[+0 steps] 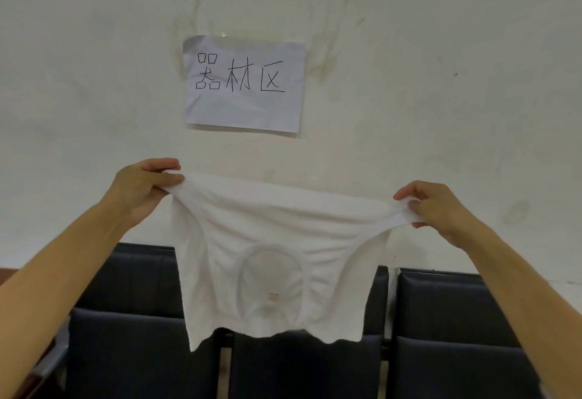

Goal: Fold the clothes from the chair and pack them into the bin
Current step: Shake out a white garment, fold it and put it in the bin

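The left hand [141,184] is curled round one top corner of a white shirt [271,260], thumb and fingers [170,178] pinched shut on the cloth. From those fingers the shirt is stretched across to the right hand [437,209], where the other corner is pinched in the same way. The shirt is held up in the air, upside down it seems, its neck opening low, with the dark chairs [456,335] below and behind it and a paper sign [245,83] on the wall above. No bin is seen. The cloth is thin and limp; if either pinch were slackened, a corner could be dropped and the fold started crooked.
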`<state>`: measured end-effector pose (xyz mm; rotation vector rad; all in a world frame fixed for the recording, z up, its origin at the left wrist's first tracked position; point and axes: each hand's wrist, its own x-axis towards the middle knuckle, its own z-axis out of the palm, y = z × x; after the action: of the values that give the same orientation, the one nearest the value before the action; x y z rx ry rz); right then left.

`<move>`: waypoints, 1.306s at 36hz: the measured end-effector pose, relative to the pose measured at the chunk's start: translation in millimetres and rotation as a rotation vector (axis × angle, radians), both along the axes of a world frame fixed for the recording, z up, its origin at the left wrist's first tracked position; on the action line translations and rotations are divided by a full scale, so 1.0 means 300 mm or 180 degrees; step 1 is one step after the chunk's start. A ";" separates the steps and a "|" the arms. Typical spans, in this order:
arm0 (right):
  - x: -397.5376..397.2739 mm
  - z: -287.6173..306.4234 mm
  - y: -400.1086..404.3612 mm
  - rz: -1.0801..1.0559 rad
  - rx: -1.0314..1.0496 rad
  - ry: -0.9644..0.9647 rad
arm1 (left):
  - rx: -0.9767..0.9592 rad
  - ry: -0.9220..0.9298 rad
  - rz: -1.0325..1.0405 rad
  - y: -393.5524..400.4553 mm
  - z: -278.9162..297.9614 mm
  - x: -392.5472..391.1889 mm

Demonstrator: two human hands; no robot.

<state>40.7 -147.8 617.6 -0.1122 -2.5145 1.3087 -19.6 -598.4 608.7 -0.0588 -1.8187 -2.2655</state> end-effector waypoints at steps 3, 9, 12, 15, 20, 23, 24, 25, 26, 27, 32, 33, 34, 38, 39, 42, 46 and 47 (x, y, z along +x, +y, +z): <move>0.003 0.006 0.016 -0.0233 -0.0233 0.0184 | -0.0459 0.0018 0.0193 -0.011 -0.002 0.006; 0.002 0.032 0.017 -0.0684 -0.0784 0.0456 | -0.2346 0.0369 0.0737 0.036 -0.006 0.038; 0.009 0.050 0.002 -0.0705 -0.0827 0.0436 | -0.3083 0.0465 0.0811 0.060 -0.007 0.032; 0.041 0.062 -0.010 -0.0326 -0.0556 0.0287 | -0.3742 0.0528 0.0872 0.079 -0.010 0.015; 0.089 0.068 -0.014 0.0298 0.0780 -0.0075 | -0.4390 0.0365 0.0911 0.083 -0.001 0.000; 0.091 0.071 0.010 0.0295 0.1373 -0.0233 | -0.4368 0.0462 0.0960 0.084 0.005 0.003; 0.092 0.070 0.017 0.0281 0.1491 -0.0222 | -0.4316 0.0481 0.0963 0.086 0.006 0.005; 0.094 0.070 0.024 0.0247 0.1617 -0.0199 | -0.4249 0.0482 0.0946 0.091 0.008 0.009; 0.101 0.068 0.029 0.0208 0.1753 -0.0183 | -0.4146 0.0464 0.0908 0.099 0.010 0.017; 0.102 0.067 0.032 0.0188 0.1868 -0.0173 | -0.4015 0.0448 0.0857 0.104 0.012 0.021; 0.130 0.051 0.042 0.0354 0.2018 -0.0021 | -0.3434 0.0390 0.0623 0.123 0.020 0.049; 0.135 0.047 0.044 0.0384 0.2010 0.0013 | -0.3363 0.0411 0.0585 0.127 0.023 0.054; 0.139 0.044 0.046 0.0389 0.1967 0.0046 | -0.3302 0.0441 0.0537 0.127 0.025 0.058; 0.165 0.047 0.047 0.0401 0.1751 0.0100 | -0.3312 0.0451 0.0101 0.109 0.036 0.072; 0.175 0.048 0.050 0.0429 0.1712 0.0086 | -0.3432 0.0430 -0.0038 0.103 0.038 0.077; 0.208 0.042 0.065 0.0477 0.1696 -0.0145 | -0.3902 0.0354 -0.0423 0.095 0.037 0.098; 0.244 0.005 0.097 0.0388 0.2230 -0.0677 | -0.4344 0.0192 -0.0666 0.100 0.009 0.115; 0.255 -0.007 0.102 0.0388 0.2356 -0.0756 | -0.4409 0.0187 -0.0697 0.104 -0.002 0.117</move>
<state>117.2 -117.1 615.4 0.0550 -3.0708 0.3390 15.4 -567.3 608.1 -0.5408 -2.9943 -0.6428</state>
